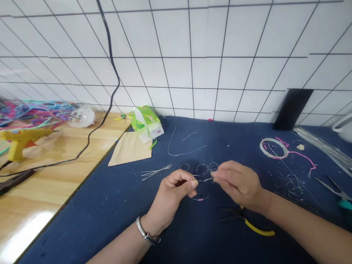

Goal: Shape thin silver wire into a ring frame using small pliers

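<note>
Both my hands meet over a dark blue cloth (pixel 108 205). My left hand (pixel 174 192) is closed in a pinch on one end of a thin silver wire (pixel 204 180). Its other end is pinched by my right hand (pixel 238 184), fingers pressed together. The wire spans the small gap between my fingertips. Small bent wire loops (pixel 204 167) lie just beyond my fingers. A short pink piece (pixel 200 198) lies on the cloth below the gap. A metal bangle (pixel 146 233) circles my left wrist.
Yellow-handled pliers (pixel 253 224) lie under my right wrist. Teal-handled pliers (pixel 351 204), a tape ring (pixel 273 147), loose straight wires (pixel 155 172), a long curved wire (pixel 180 148), a green-white packet (pixel 146 122). Left, on the wooden table: yellow glue gun (pixel 21 140), black cable (pixel 110 92), coloured strips.
</note>
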The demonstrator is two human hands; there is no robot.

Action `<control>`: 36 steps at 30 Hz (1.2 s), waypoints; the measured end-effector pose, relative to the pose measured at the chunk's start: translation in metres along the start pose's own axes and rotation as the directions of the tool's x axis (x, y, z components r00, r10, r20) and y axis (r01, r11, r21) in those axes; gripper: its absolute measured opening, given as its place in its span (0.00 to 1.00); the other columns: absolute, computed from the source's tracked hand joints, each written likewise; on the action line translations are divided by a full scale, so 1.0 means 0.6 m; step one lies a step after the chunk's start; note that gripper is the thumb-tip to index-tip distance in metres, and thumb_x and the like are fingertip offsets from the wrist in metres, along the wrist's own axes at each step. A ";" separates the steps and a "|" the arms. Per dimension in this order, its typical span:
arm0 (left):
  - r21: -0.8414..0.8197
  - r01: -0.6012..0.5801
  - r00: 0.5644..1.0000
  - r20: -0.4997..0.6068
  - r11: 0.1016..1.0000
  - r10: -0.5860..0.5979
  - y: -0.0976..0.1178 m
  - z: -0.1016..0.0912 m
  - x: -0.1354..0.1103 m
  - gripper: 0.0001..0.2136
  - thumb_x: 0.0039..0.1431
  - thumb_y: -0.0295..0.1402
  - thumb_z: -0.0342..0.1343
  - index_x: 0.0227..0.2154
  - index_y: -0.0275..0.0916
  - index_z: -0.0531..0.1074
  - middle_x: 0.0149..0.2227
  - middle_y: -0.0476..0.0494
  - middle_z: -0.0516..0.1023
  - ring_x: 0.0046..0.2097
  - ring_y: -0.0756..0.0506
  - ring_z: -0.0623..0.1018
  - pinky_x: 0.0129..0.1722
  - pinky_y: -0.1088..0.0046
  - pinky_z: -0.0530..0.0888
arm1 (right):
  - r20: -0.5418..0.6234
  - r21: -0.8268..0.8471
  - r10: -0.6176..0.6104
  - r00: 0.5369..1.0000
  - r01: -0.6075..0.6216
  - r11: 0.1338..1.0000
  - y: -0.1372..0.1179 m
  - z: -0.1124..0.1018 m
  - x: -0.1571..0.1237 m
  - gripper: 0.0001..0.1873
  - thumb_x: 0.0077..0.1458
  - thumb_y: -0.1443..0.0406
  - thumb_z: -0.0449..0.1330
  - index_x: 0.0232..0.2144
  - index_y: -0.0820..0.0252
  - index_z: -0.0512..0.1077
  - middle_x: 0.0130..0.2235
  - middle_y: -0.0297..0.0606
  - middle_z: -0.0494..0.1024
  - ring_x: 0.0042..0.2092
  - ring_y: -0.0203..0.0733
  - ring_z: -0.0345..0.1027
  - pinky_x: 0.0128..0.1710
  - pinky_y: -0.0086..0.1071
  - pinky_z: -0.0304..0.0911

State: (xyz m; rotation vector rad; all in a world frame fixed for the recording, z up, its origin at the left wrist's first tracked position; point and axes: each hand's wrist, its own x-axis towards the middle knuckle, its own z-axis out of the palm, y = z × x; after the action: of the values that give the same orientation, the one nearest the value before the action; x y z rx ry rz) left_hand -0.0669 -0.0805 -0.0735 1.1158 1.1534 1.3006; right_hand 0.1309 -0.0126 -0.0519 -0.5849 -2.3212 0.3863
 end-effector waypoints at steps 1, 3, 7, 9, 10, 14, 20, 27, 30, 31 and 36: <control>0.012 -0.006 1.000 0.001 1.000 0.006 0.001 0.000 0.000 0.05 0.53 0.30 0.57 0.27 0.35 0.67 0.23 0.50 0.70 0.26 0.53 0.70 0.28 0.76 0.70 | -0.018 0.051 0.103 0.994 -0.102 0.993 -0.002 0.001 0.004 0.09 0.56 0.67 0.53 0.37 0.57 0.72 0.34 0.36 0.73 0.35 0.34 0.67 0.35 0.29 0.64; 0.046 -0.032 0.999 0.014 0.998 0.031 0.004 0.000 0.001 0.05 0.53 0.30 0.57 0.26 0.35 0.67 0.24 0.50 0.70 0.27 0.53 0.71 0.29 0.76 0.70 | 0.013 0.118 0.278 0.960 -0.278 0.953 -0.010 0.003 0.010 0.09 0.56 0.67 0.52 0.35 0.56 0.73 0.30 0.34 0.73 0.33 0.33 0.67 0.34 0.28 0.64; 0.156 -0.165 0.984 0.085 0.974 0.153 0.008 0.001 -0.003 0.03 0.54 0.28 0.56 0.27 0.35 0.68 0.27 0.48 0.70 0.28 0.52 0.71 0.29 0.75 0.71 | 0.091 0.120 0.414 0.906 -0.423 0.898 -0.028 0.008 0.013 0.09 0.55 0.66 0.53 0.34 0.54 0.74 0.29 0.31 0.74 0.31 0.33 0.68 0.33 0.27 0.63; 0.253 -0.282 0.958 0.135 0.925 0.255 0.008 0.001 -0.007 0.02 0.54 0.26 0.55 0.28 0.35 0.70 0.29 0.47 0.71 0.29 0.52 0.72 0.30 0.74 0.71 | 0.082 0.105 0.409 0.909 -0.416 0.903 -0.034 0.011 0.009 0.10 0.54 0.67 0.53 0.36 0.54 0.73 0.31 0.31 0.75 0.33 0.34 0.69 0.35 0.28 0.63; 0.309 -0.344 0.938 0.160 0.887 0.308 0.008 0.001 -0.009 0.01 0.54 0.25 0.55 0.28 0.35 0.70 0.29 0.46 0.71 0.31 0.51 0.72 0.32 0.73 0.71 | 0.074 0.100 0.399 0.914 -0.405 0.909 -0.036 0.013 0.007 0.10 0.54 0.67 0.53 0.36 0.54 0.73 0.33 0.32 0.75 0.34 0.34 0.69 0.36 0.28 0.63; 0.485 -0.513 0.858 0.249 0.709 0.450 0.011 0.002 -0.015 0.05 0.53 0.22 0.55 0.30 0.37 0.72 0.34 0.44 0.72 0.37 0.50 0.72 0.36 0.73 0.71 | 0.043 0.089 0.367 0.929 -0.370 0.925 -0.041 0.018 -0.001 0.10 0.53 0.69 0.54 0.37 0.56 0.72 0.35 0.31 0.76 0.37 0.34 0.69 0.39 0.27 0.62; 0.569 -0.562 0.815 0.255 0.600 0.520 0.013 0.001 -0.015 0.06 0.52 0.21 0.55 0.31 0.37 0.72 0.37 0.43 0.70 0.38 0.50 0.73 0.35 0.74 0.72 | 0.089 0.104 0.389 0.917 -0.397 0.912 -0.054 0.014 0.003 0.07 0.52 0.70 0.54 0.31 0.56 0.72 0.30 0.30 0.75 0.32 0.32 0.68 0.34 0.25 0.61; 0.638 -0.673 0.675 0.321 0.375 0.664 0.010 -0.002 -0.020 0.08 0.50 0.20 0.57 0.33 0.36 0.71 0.34 0.44 0.72 0.34 0.50 0.73 0.32 0.74 0.73 | 0.084 0.164 0.374 0.924 -0.383 0.909 -0.064 0.012 0.005 0.07 0.52 0.70 0.54 0.28 0.58 0.72 0.24 0.28 0.72 0.27 0.29 0.65 0.30 0.23 0.58; 0.651 -0.701 0.611 0.337 0.291 0.717 0.012 0.000 -0.022 0.07 0.48 0.20 0.59 0.30 0.36 0.70 0.32 0.46 0.72 0.32 0.50 0.73 0.30 0.73 0.73 | 0.088 0.176 0.374 0.923 -0.384 0.907 -0.068 0.012 0.002 0.07 0.51 0.70 0.54 0.26 0.59 0.71 0.23 0.28 0.71 0.26 0.28 0.63 0.28 0.23 0.57; 0.653 -0.708 0.594 0.343 0.271 0.728 0.014 0.001 -0.022 0.07 0.48 0.20 0.59 0.29 0.36 0.70 0.31 0.47 0.72 0.32 0.50 0.73 0.30 0.72 0.74 | 0.093 0.180 0.373 0.923 -0.384 0.905 -0.068 0.011 0.002 0.07 0.50 0.71 0.54 0.25 0.59 0.71 0.23 0.28 0.71 0.26 0.28 0.63 0.28 0.23 0.57; 0.652 -0.732 0.541 0.381 0.197 0.750 0.017 0.001 -0.022 0.08 0.46 0.19 0.59 0.29 0.35 0.70 0.30 0.48 0.72 0.31 0.51 0.73 0.29 0.73 0.74 | 0.079 0.181 0.366 0.927 -0.375 0.909 -0.069 0.009 0.004 0.08 0.48 0.73 0.54 0.23 0.60 0.70 0.22 0.28 0.70 0.25 0.28 0.62 0.27 0.23 0.55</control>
State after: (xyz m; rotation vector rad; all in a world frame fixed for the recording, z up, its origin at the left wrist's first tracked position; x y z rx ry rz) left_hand -0.0666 -0.0938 -0.0635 2.5995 1.2372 1.5349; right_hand 0.1130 -0.0472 -0.0368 -0.9300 -2.1743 0.8007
